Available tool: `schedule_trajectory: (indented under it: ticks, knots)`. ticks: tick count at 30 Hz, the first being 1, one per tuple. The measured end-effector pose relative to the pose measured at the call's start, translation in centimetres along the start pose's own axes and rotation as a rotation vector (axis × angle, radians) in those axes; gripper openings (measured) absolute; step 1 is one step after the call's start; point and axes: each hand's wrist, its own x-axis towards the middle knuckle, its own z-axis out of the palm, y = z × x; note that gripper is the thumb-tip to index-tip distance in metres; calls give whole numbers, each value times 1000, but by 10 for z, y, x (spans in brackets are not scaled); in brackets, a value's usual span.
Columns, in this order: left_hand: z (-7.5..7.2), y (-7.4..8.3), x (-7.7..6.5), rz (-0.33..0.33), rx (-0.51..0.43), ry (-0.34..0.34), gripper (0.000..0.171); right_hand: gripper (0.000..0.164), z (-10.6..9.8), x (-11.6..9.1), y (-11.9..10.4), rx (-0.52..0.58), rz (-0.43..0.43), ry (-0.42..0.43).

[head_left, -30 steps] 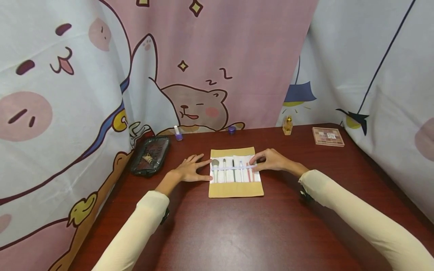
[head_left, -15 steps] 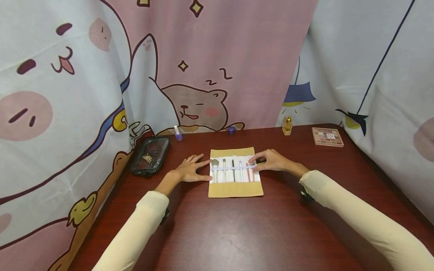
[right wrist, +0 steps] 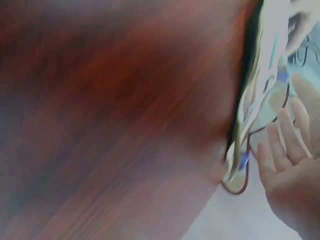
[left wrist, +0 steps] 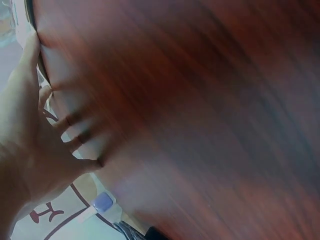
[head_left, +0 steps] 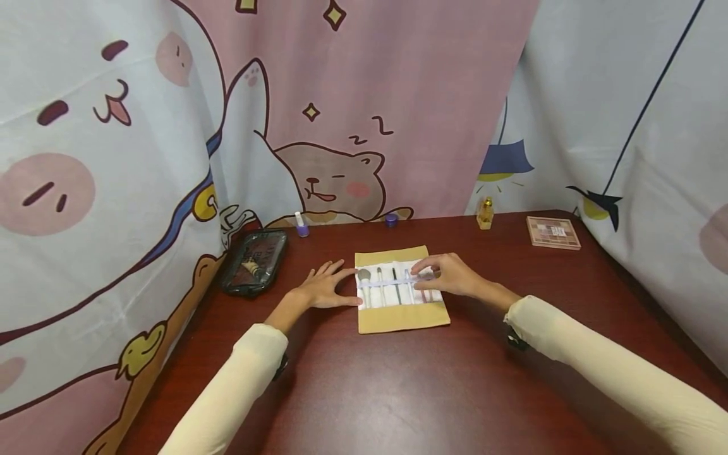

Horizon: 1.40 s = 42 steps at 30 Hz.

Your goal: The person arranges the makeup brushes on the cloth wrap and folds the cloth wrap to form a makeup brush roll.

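Note:
A tan cloth brush roll (head_left: pixel 402 319) lies unfolded on the table, with several makeup brushes tucked under a lavender strap (head_left: pixel 387 283) across its white middle. At its left end is a brush with a wide grey head (head_left: pixel 364 275). My left hand (head_left: pixel 321 289) rests with spread fingers, index finger and thumb at the roll's left edge. My right hand (head_left: pixel 454 276) hovers over the right part, thumb and index finger apart beside a pale lavender brush (head_left: pixel 407 291); it partly hides the red-handled brushes. In the right wrist view, the right hand (right wrist: pixel 290 165) has extended fingers close over the roll (right wrist: pixel 262 75).
A black clear-topped pouch (head_left: pixel 254 262) lies at the left. Along the back stand a purple nail polish bottle (head_left: pixel 302 225), a small purple jar (head_left: pixel 391 220) and a gold perfume bottle (head_left: pixel 485 213). An eyeshadow palette (head_left: pixel 553 232) lies at the back right.
My right hand has moved left from the roll's right edge, over the red-handled brushes. My left hand stays at the left edge. The whole head view has shifted slightly.

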Motion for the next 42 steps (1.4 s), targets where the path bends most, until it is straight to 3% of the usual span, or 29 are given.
schedule_trajectory:
  ticks: [12, 18, 22, 27, 34, 42]
  knots:
    - [0, 19, -4, -84, -5, -7, 89, 8, 23, -21, -28, -87, -50, -152]
    - [1, 23, -16, -63, 1, 18, 83, 9, 18, -23, -24, -113, -35, -155]
    - [-1, 21, -26, 0, 14, 41, 77, 9, 7, -24, -17, -138, -16, -156]
    - [-3, 24, -41, 104, 36, 70, 62, 15, -5, -25, -3, -203, -61, -121]
    - [2, 50, -54, 230, 62, 101, 37, 19, -11, -23, 10, -323, -69, -88]
    - [10, 73, -65, 379, 27, 94, 33, 15, -11, -28, 10, -417, -80, -48]
